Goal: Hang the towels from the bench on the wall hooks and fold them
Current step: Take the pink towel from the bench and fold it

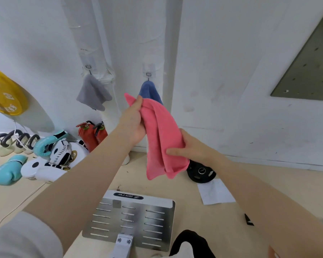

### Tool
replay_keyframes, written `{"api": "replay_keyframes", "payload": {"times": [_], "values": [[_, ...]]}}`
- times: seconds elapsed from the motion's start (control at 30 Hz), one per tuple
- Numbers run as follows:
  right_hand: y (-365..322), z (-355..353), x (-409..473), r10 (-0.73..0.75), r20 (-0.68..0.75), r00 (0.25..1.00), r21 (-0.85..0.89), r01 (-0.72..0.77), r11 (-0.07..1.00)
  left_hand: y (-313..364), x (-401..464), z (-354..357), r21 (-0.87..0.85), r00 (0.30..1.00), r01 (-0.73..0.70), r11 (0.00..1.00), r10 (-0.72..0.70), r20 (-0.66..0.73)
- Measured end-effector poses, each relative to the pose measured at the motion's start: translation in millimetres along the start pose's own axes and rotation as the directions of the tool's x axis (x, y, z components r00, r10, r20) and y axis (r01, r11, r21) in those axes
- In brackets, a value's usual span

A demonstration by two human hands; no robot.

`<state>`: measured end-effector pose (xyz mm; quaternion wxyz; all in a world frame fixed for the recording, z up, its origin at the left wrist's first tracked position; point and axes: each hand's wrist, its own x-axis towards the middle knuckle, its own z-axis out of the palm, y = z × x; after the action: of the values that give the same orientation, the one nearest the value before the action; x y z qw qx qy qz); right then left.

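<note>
I hold a pink towel [161,138] up in front of the white wall. My left hand [135,121] grips its upper corner, just below and left of a blue towel [149,92] that hangs from the right wall hook [148,74]. My right hand [190,146] grips the pink towel's lower part from the right. A grey towel [93,94] hangs from the left wall hook [88,67]. The pink towel hides the blue towel's lower part.
Boxing gloves [45,155], kettlebells [11,144] and two red fire extinguishers [91,135] lie along the wall at left. A yellow weight plate [4,94] leans at far left, a black one [201,172] lies below the towel. A slotted metal plate [134,222] is at my feet.
</note>
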<state>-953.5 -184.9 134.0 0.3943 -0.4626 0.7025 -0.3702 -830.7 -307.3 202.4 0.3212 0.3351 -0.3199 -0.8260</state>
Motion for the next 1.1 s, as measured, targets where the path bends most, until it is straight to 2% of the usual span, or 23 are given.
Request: {"api": "replay_keyframes", "payload": {"times": [0.1, 0.17, 0.2, 0.27, 0.3, 0.33, 0.37, 0.4, 0.43, 0.47, 0.5, 0.57, 0.63, 0.73, 0.87, 0.9, 0.97, 1.03, 1.1], "values": [[9, 13, 5, -0.110, -0.196, 0.974, -0.149, 0.082, 0.986, 5, 1, 1, -0.165, 1.000, 0.005, 0.986, -0.001, 0.022], [12, 20, 11, -0.157, -0.243, 0.957, -0.203, 0.108, 0.973, 7, 2, 2, -0.218, 0.999, 0.023, 0.976, -0.014, 0.046], [12, 21, 13, -0.129, -0.247, 0.960, -0.243, 0.068, 0.968, 7, 2, 2, -0.231, 0.998, 0.031, 0.972, -0.019, 0.053], [12, 24, 18, 0.031, -0.300, 0.953, -0.291, -0.123, 0.949, 6, 2, 2, -0.269, 0.998, 0.038, 0.962, -0.023, 0.059], [12, 26, 19, 0.139, -0.350, 0.927, -0.234, -0.229, 0.945, 7, 2, 1, -0.295, 0.998, 0.040, 0.955, -0.021, 0.064], [10, 28, 19, 0.266, -0.364, 0.892, -0.093, -0.319, 0.943, 7, 2, 2, -0.324, 0.997, 0.038, 0.945, -0.015, 0.073], [5, 29, 18, 0.425, -0.285, 0.859, 0.124, -0.407, 0.905, 7, 2, 1, -0.352, 0.997, 0.030, 0.935, -0.003, 0.076], [-1, 30, 17, 0.552, -0.112, 0.826, 0.333, -0.492, 0.805, 7, 2, 1, -0.380, 0.997, 0.019, 0.925, 0.010, 0.073], [-5, 30, 16, 0.597, 0.087, 0.797, 0.473, -0.561, 0.680, 8, 2, 1, -0.406, 0.998, 0.007, 0.914, 0.022, 0.066], [-7, 32, 17, 0.574, 0.248, 0.780, 0.550, -0.601, 0.580, 7, 3, 1, -0.426, 0.998, -0.003, 0.905, 0.030, 0.057], [-9, 34, 18, 0.524, 0.338, 0.782, 0.608, -0.606, 0.512, 6, 3, 0, -0.438, 0.998, -0.011, 0.899, 0.035, 0.048], [-10, 39, 24, 0.454, 0.331, 0.827, 0.725, -0.531, 0.440, 5, 5, -1, -0.442, 0.999, -0.025, 0.896, 0.043, 0.031], [-13, 44, 30, 0.466, 0.215, 0.858, 0.798, -0.430, 0.422, 5, 9, -5, -0.419, 0.998, -0.050, 0.906, 0.060, 0.011], [-6, 39, 39, 0.517, 0.032, 0.855, 0.812, -0.324, 0.486, 5, 17, -14, -0.381, 0.995, -0.101, 0.919, 0.100, -0.023], [8, 21, 42, 0.566, -0.202, 0.799, 0.798, -0.201, 0.568, 6, 29, -31, -0.319, 0.955, -0.264, 0.910, 0.202, -0.216], [12, 15, 42, 0.552, -0.249, 0.796, 0.776, -0.177, 0.605, 6, 30, -34, -0.288, 0.938, -0.295, 0.911, 0.219, -0.269], [17, 1, 39, 0.452, -0.311, 0.836, 0.763, -0.063, 0.643, 7, 32, -42, -0.161, 0.895, -0.324, 0.932, 0.248, -0.370], [18, -13, 37, 0.316, -0.320, 0.893, 0.833, 0.106, 0.544, 5, 36, -52, -0.007, 0.855, -0.304, 0.953, 0.269, -0.443], [19, -23, 37, 0.238, -0.285, 0.929, 0.884, 0.158, 0.440, 3, 42, -62, -0.006, 0.859, -0.290, 0.957, 0.258, -0.443]]}}
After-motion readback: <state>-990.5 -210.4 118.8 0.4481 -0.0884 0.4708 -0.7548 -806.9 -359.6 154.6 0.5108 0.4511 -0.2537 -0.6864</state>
